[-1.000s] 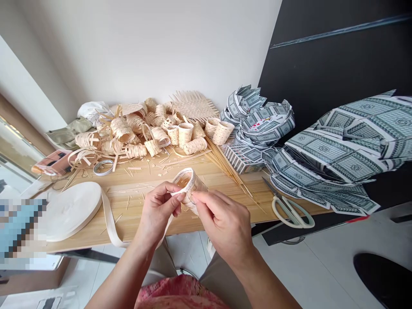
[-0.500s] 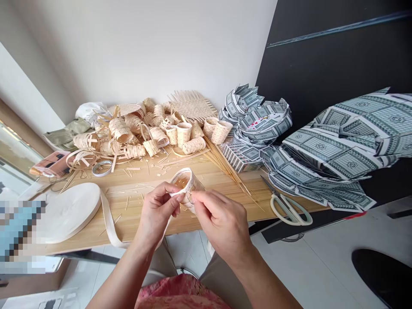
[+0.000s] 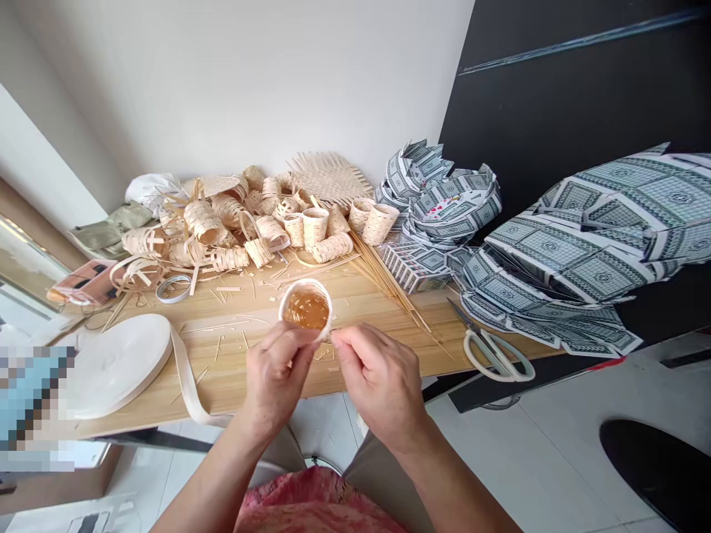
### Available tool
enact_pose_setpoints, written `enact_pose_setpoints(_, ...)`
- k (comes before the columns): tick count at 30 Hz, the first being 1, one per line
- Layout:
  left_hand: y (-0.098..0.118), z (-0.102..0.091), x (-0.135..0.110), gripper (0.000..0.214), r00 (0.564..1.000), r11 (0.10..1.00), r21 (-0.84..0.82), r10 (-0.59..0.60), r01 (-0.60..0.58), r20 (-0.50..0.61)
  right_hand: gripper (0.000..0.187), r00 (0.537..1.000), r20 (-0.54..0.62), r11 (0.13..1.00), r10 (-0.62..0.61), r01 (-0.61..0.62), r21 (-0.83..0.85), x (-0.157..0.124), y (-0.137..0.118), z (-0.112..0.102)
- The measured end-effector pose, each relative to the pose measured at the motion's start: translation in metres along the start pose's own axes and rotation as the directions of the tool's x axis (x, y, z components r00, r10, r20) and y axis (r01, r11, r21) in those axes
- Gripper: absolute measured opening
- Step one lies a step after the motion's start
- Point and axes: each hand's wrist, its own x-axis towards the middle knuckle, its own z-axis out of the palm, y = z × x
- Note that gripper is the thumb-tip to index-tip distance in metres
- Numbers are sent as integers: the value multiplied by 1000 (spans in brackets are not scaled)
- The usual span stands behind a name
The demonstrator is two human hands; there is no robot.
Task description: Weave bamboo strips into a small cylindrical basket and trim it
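Over near table (image 3: pixel 344 296) edge: holding woven cup (image 3: pixel 306 309) in both hands, mouth toward camera.
Pinching lower rim with left hand (image 3: pixel 276 374) thumb and forefinger, directly beneath; pressing right hand (image 3: pixel 379 377) fingertips together on right rim, just beside. Noted cup axis near–far, open end near, base toward far basket pile (image 3: pixel 222 229). Seen white strip (image 3: pixel 189 381) trailing left to roll (image 3: pixel 114 363); scissors (image 3: pixel 497 354) lying right, well apart.

The left hand (image 3: pixel 278 374) and the right hand (image 3: pixel 381 377) are bare, as are both forearms down to the lower edge. Below them shows a pink-red top (image 3: pixel 316 511) with a mottled pattern, and beside it beige trousers (image 3: pixel 373 474).
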Motion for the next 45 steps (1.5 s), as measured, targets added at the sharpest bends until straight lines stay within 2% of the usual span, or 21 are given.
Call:
enact_pose_setpoints(2,1,1,0,9,995,995,34,94,-94,23,25,1000,-4,1000,1,-1,-6,-2,2,2)
enact_pose_setpoints(5,-2,3,0,9,989,986,83,141,-145,53,21,999,10,998,49,-49,26,-4,4,4)
enact_pose_setpoints(11,-11,1,0,8,969,925,301,246,-234,-2,10,978,105,937,181,-203,285,-6,3,1)
enact_pose_setpoints(16,-13,-1,-3,8,960,893,370,279,-256,-10,16,955,140,931,262,-288,226,-9,5,0)
enact_pose_setpoints(22,-13,2,-8,9,957,895,339,277,-289,84,17,953,158,934,260,-289,208,-5,2,0)
enact_pose_setpoints(25,-17,0,-6,10,948,876,364,299,-317,107,16,979,91,961,184,-199,194,1,2,-8)
enact_pose_setpoints(28,-22,-3,-5,15,931,847,385,333,-365,149,16,996,6,990,93,-93,103,11,2,-18)
enact_pose_setpoints(29,-23,-4,-5,17,923,837,388,347,-386,169,16,996,34,995,77,-79,60,15,2,-20)
enact_pose_setpoints(31,-23,-5,-4,18,902,814,389,375,-431,215,16,983,170,997,63,-56,-48,23,2,-22)
enact_pose_setpoints(35,-19,-6,-3,19,851,767,376,423,-520,313,17,881,460,960,111,25,-279,33,-1,-19)
enact_pose_setpoints(38,-16,-8,-3,22,823,764,332,438,-553,363,19,820,555,941,140,63,-331,34,-3,-15)
enact_pose_setpoints(39,-16,-9,-4,23,821,769,321,435,-553,370,20,820,557,951,132,53,-303,34,-3,-14)
enact_pose_setpoints(41,-17,-9,-6,25,832,792,307,411,-528,373,21,864,494,984,97,-9,-179,33,-2,-13)
enact_pose_setpoints(43,-18,-10,-6,25,850,831,275,372,-484,373,20,935,345,996,82,-86,-4,33,0,-13)
enact_pose_setpoints(45,-18,-10,-3,23,870,893,185,324,-411,373,17,964,233,971,129,-171,168,33,2,-14)
